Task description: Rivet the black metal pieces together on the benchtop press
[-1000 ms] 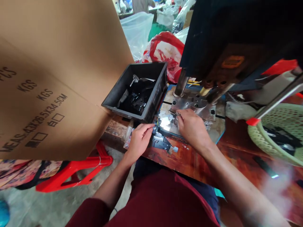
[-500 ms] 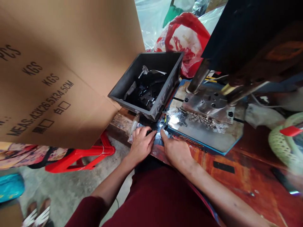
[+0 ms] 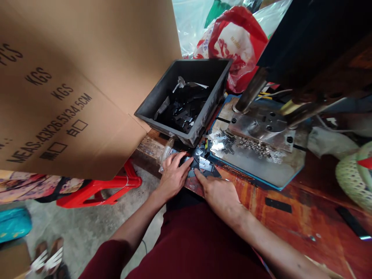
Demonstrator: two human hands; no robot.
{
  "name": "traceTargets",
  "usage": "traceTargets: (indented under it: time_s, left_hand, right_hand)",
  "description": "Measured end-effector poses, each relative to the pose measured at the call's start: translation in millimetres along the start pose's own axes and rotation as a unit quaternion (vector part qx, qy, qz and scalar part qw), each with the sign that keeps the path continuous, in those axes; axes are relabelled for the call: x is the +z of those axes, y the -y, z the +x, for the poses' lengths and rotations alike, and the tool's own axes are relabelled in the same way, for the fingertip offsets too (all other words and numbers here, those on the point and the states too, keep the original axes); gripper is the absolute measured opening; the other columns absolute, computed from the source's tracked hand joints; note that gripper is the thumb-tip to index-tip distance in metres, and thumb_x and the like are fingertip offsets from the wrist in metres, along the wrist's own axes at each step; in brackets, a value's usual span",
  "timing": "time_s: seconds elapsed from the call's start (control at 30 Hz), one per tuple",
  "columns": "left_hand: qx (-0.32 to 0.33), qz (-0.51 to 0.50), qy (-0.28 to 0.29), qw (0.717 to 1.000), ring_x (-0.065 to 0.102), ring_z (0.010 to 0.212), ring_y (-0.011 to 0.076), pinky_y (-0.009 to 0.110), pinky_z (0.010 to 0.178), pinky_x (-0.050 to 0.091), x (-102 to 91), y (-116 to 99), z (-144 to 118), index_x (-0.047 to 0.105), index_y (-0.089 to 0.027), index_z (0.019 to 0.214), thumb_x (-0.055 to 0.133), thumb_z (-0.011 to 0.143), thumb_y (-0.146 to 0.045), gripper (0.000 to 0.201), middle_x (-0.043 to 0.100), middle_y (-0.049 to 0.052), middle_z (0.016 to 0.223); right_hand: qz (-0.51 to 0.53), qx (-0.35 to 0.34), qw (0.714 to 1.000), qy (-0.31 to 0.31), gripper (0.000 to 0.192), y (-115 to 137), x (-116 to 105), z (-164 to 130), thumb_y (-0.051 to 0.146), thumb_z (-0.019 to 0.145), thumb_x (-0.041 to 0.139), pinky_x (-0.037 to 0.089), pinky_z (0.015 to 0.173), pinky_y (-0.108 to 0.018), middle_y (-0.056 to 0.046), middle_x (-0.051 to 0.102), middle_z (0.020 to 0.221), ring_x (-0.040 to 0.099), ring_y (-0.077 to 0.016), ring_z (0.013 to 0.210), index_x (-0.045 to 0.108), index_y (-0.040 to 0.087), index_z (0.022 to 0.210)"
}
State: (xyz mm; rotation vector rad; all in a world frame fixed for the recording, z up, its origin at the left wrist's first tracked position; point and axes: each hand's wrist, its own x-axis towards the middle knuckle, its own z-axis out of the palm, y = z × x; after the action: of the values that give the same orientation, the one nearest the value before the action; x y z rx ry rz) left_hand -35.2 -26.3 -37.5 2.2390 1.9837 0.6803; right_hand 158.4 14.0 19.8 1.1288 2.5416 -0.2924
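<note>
Head view, left to right: left hand (image 3: pixel 173 174) palm down, fingers spread flat over small dark metal parts (image 3: pixel 203 162) at the bench edge; right hand (image 3: pixel 218 193) beside it, forefinger stretched to the same pile, other fingers loosely curled. Black plastic bin (image 3: pixel 157 104) just behind; shiny steel press plate (image 3: pixel 261 170) to the right; worn reddish wooden bench (image 3: pixel 290 221).

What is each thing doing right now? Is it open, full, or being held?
Left hand: flat on small dark parts, fingers spread.
Right hand: fingertip touching the parts pile.
Black bin: open, partly filled with dark pieces.
Press plate: screws scattered on it.
Cardboard box: flap hanging open.
</note>
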Motion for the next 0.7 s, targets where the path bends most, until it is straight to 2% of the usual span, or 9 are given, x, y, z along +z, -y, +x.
traceTargets:
  time_s: [0.1,0.27,0.37,0.47,0.57,0.63,0.7]
  left_hand:
    - [-0.006,-0.001,-0.009,1.000,0.043,0.137,0.0351,0.055,0.111,0.038,0.5,1.7,-1.5,0.064,-0.028,0.144,0.048,0.109,-0.033,0.039,0.051,0.012,0.155]
    - [-0.008,-0.016,-0.026,0.999,0.044,0.137,0.0353,0.056,0.110,0.039,2.2,2.1,-2.3,0.066,-0.027,0.142,0.050,0.108,-0.030,0.038,0.054,0.012,0.152]
    - [0.002,-0.026,-0.046,0.999,0.044,0.136,0.0346,0.055,0.111,0.040,4.6,2.5,-3.6,0.066,-0.024,0.140,0.051,0.106,-0.025,0.037,0.056,0.013,0.149]
    - [0.002,-0.035,-0.060,0.998,0.045,0.135,0.0335,0.054,0.111,0.041,6.8,1.6,-4.5,0.067,-0.022,0.137,0.052,0.106,-0.023,0.035,0.059,0.013,0.146]
    - [-0.006,-0.047,-0.079,0.996,0.048,0.133,0.0320,0.053,0.111,0.042,7.5,-0.7,-4.5,0.069,-0.021,0.131,0.054,0.106,-0.025,0.029,0.064,0.012,0.139]
    - [-0.016,-0.055,-0.095,0.994,0.051,0.130,0.0309,0.053,0.111,0.043,7.3,-2.2,-4.4,0.070,-0.020,0.128,0.055,0.106,-0.026,0.028,0.066,0.012,0.134]
    - [-0.028,-0.060,-0.104,0.992,0.052,0.129,0.0306,0.053,0.111,0.043,6.7,-3.0,-4.6,0.071,-0.020,0.128,0.056,0.106,-0.027,0.027,0.068,0.012,0.132]
  right_hand:
    - [-0.006,-0.011,1.000,0.005,0.061,-5.1,-1.1,-12.1,0.016,0.102,0.051,0.057,0.068,-0.028,-0.012,0.079,0.105,0.078,-0.0231,0.088,0.045,0.032,0.161]
    - [-0.016,0.019,0.998,0.050,0.062,-14.1,-4.0,-29.2,0.011,0.101,0.051,0.054,0.063,-0.026,-0.010,0.081,0.100,0.079,-0.0219,0.084,0.046,0.029,0.160]
    - [-0.006,0.027,1.000,0.009,0.055,-14.0,-2.6,-29.7,0.015,0.103,0.051,0.051,0.061,-0.025,-0.010,0.081,0.101,0.079,-0.0201,0.083,0.051,0.027,0.157]
    - [0.015,0.036,0.997,-0.060,0.046,-9.9,-2.0,-17.0,0.022,0.107,0.048,0.048,0.061,-0.025,-0.009,0.081,0.099,0.078,-0.0190,0.082,0.054,0.024,0.152]
    - [0.048,0.054,0.992,-0.106,0.031,-1.2,-6.5,5.7,0.028,0.110,0.043,0.047,0.062,-0.025,-0.010,0.080,0.096,0.078,-0.0194,0.084,0.068,0.018,0.126]
    - [0.061,0.080,0.987,-0.129,0.032,6.5,-10.8,21.9,0.032,0.111,0.040,0.048,0.062,-0.026,-0.012,0.079,0.096,0.079,-0.0211,0.085,0.067,0.016,0.112]
    - [0.062,0.108,0.983,-0.135,0.030,13.9,-13.5,36.1,0.033,0.111,0.040,0.049,0.061,-0.026,-0.015,0.078,0.095,0.079,-0.0236,0.084,0.063,0.013,0.112]
